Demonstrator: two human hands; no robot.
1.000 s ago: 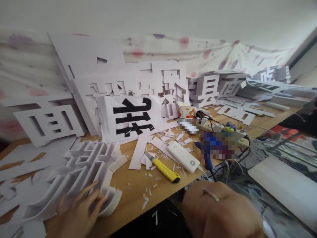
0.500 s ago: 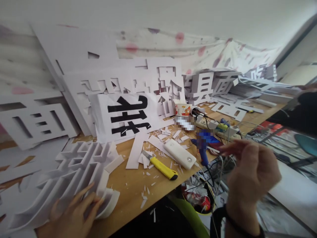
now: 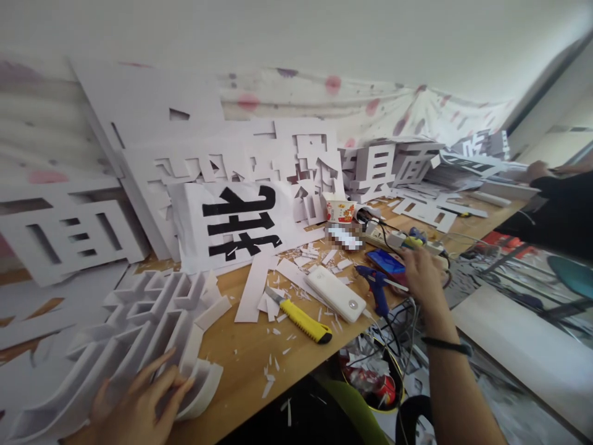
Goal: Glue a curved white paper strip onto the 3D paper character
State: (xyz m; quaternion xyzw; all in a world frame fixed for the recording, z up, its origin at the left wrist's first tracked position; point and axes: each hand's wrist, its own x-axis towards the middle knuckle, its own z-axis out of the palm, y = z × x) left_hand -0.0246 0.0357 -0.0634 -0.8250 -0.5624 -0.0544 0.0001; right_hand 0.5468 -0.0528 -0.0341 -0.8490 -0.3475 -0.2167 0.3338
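Note:
At the lower left, my left hand [image 3: 143, 395] is closed on a thin wall of a white foam-board character [image 3: 152, 327], fingers bent over its edge. My right hand [image 3: 424, 275] is stretched out at the right edge of the table, beside the power strip [image 3: 386, 235] and cables. Its fingertips are partly hidden, so I cannot make out whether they hold anything. Just left of it lies a blue glue gun [image 3: 376, 285], with a pale glue stick [image 3: 399, 285] coming out of its back. A phone [image 3: 386, 262] lies behind the gun.
A yellow utility knife [image 3: 306, 321] and a white power bank [image 3: 336, 293] lie among foam scraps on the wooden table [image 3: 241, 371]. Behind them leans a paper sheet [image 3: 192, 216] with a black character. A waste bin [image 3: 375, 377] stands below. Another person's sleeve [image 3: 565, 198] shows at far right.
My right hand has moved left and away from me, from above the table's edge to beside the power strip. My left hand stays on the foam character.

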